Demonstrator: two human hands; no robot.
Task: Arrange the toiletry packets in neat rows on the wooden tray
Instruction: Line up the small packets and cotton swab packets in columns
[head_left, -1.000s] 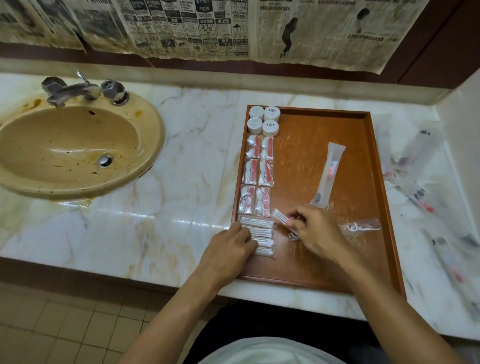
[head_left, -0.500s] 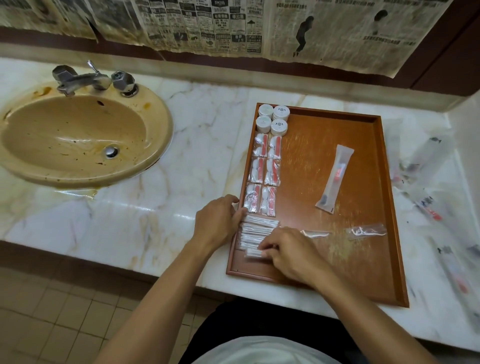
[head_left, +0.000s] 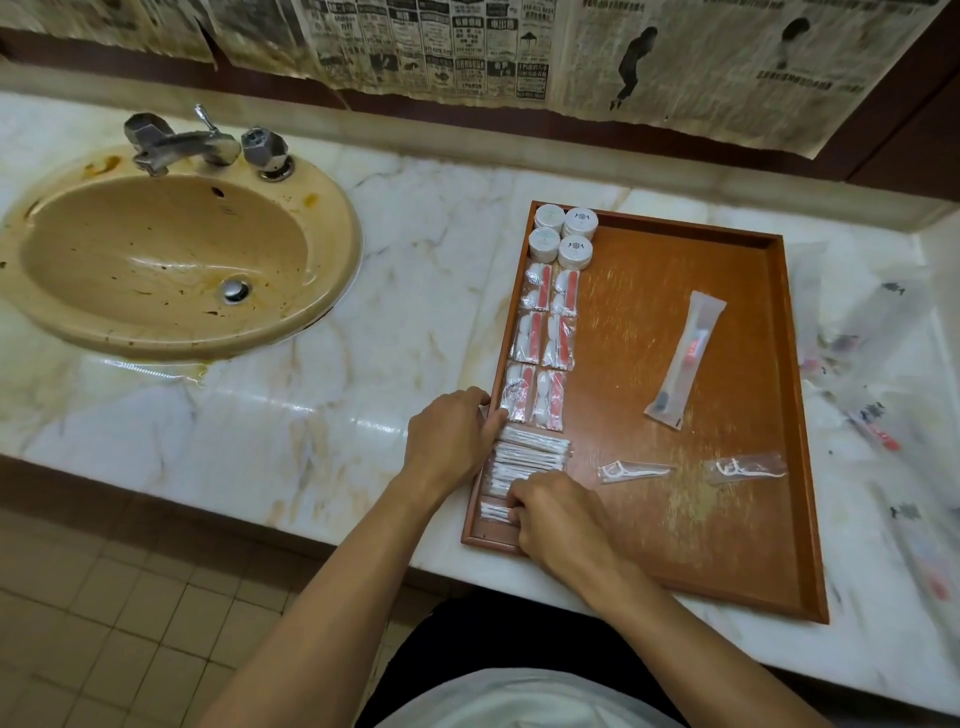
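The wooden tray (head_left: 776, 332) lies on the marble counter. Down its left side run white round containers (head_left: 563, 236), red-and-white packets (head_left: 543, 343) in pairs, then a stack of cotton swab packets (head_left: 530, 453). My left hand (head_left: 447, 441) rests at the tray's left rim, its fingers touching the left ends of the swab packets. My right hand (head_left: 556, 514) has its fingers curled over the nearest swab packet at the tray's near left corner. A toothbrush packet (head_left: 685, 358) lies slanted mid-tray. Two floss pick packets (head_left: 636, 472) (head_left: 748, 467) lie loose to the right of my hand.
A stained beige sink (head_left: 171, 260) with a metal faucet (head_left: 176, 140) takes up the counter's left. Several clear packets (head_left: 872, 415) lie scattered on the counter to the right of the tray. Newspaper (head_left: 467, 52) covers the back wall. The counter's front edge is just below the tray.
My right hand carried a swab packet from mid-tray down to the near end of the swab stack. My left hand shifted from on top of the stack to its left edge.
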